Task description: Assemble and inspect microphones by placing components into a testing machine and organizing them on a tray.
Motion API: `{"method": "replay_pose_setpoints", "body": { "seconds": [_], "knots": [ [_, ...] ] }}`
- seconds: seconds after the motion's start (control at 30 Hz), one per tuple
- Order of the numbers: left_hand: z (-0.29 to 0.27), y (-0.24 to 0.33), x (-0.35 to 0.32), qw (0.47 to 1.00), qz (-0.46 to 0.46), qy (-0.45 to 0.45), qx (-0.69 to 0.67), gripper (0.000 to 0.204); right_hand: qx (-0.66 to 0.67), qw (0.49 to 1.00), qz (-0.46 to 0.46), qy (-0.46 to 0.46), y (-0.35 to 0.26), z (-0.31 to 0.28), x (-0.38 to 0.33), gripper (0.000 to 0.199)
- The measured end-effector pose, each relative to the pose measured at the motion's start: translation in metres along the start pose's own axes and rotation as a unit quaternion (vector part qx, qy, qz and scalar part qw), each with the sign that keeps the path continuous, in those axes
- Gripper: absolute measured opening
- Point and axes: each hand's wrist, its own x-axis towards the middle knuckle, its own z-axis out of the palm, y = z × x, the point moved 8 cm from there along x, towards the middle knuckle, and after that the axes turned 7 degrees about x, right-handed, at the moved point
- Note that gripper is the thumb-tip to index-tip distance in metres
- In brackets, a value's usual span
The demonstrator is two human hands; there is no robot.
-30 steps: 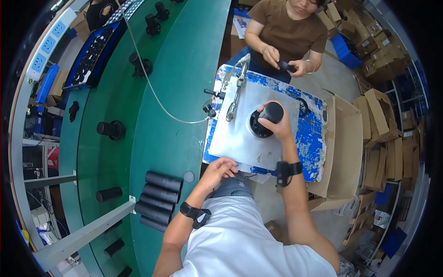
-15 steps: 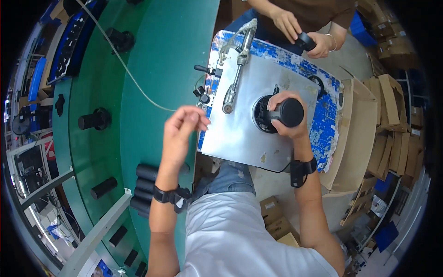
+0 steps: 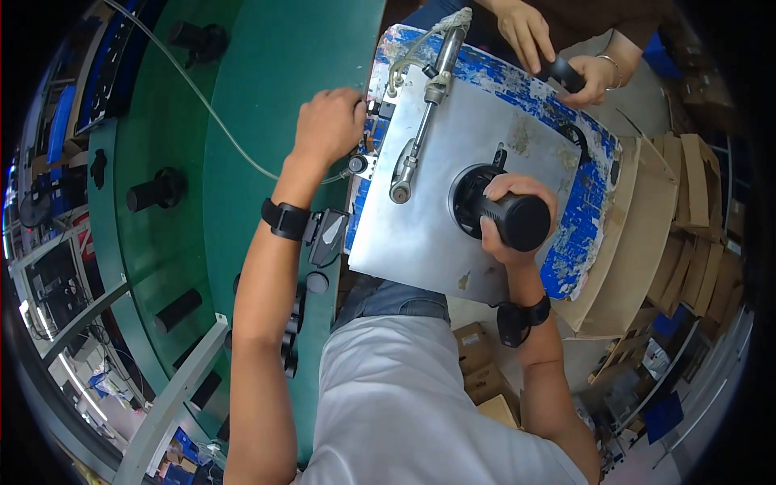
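Observation:
My right hand [image 3: 527,187] wraps round a thick black cylinder [image 3: 529,223], which lies tilted with its lower end against a round black seat [image 3: 466,198] in the metal plate [image 3: 388,242]. At the plate's upper left edge, my left hand [image 3: 327,125] is closed over a small black lever, whose handle the fingers now cover. Right of that hand, a pneumatic cylinder [image 3: 436,85] with a jointed rod end [image 3: 400,190] lies across the plate. A round black knob [image 3: 356,164] sits below the left hand.
Across the worn blue bench [image 3: 566,242], a co-worker's hands [image 3: 594,77] hold a black ring-shaped part [image 3: 563,74]. To the left runs a green table [image 3: 250,121] bearing several black cylinders [image 3: 147,196]. An air hose [image 3: 210,109] crosses it. A cardboard box [image 3: 622,267] stands at the right.
My left hand has moved forward from beside the plate onto the lever. My right hand stays on the black cylinder. The whole view has shifted slightly.

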Motion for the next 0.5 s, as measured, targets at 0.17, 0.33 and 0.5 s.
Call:
{"method": "replay_pose_setpoints", "body": {
  "seconds": [0.17,0.33,0.5],
  "knots": [
    [-0.001,0.005,0.001,0.999,-0.035,-0.004,0.038,0.025,0.022,1.0,0.004,-0.018,0.002,0.001,0.003,0.049],
    [-0.004,-0.003,0.006,0.999,-0.014,0.007,-0.047,0.029,0.012,1.0,0.007,0.024,0.0,-0.003,0.002,0.049],
    [-0.013,0.002,-0.031,0.99,0.052,0.089,-0.093,0.035,-0.105,0.993,0.045,0.035,-0.038,-0.006,0.017,0.039]
  ]
}}
